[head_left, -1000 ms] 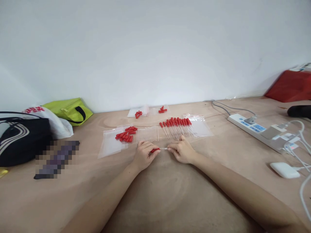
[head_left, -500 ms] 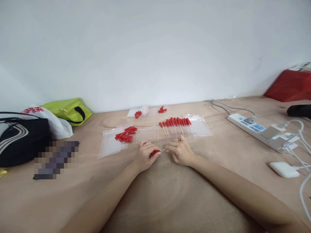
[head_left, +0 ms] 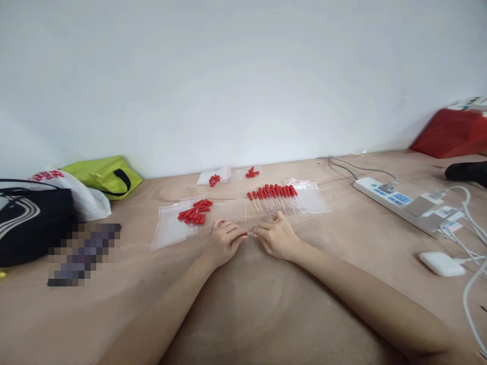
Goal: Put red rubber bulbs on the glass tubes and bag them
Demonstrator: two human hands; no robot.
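My left hand (head_left: 227, 242) is closed on a red rubber bulb (head_left: 244, 233), of which only the end shows past the fingers. A thin clear tube (head_left: 250, 233) runs from the bulb to my right hand (head_left: 277, 237), whose fingers pinch it. Beyond my left hand, loose red bulbs (head_left: 195, 213) lie on a clear plastic bag (head_left: 167, 225). Several bare clear tubes (head_left: 229, 210) lie in a row beside them. Behind my right hand is a row of red-bulbed droppers (head_left: 276, 191), next to another clear bag (head_left: 314, 197).
Two small bags with red bulbs (head_left: 214, 180) (head_left: 252, 173) lie near the wall. A power strip (head_left: 395, 205) with cables and a white case (head_left: 442, 264) are at the right, a red bag (head_left: 451, 133) behind. Black (head_left: 38, 223), white and green bags (head_left: 108, 177) stand at the left.
My hands are slightly closer together. The fingers of my left hand now cover more of the red bulb, and less of the tube shows between the hands. The view has shifted slightly.
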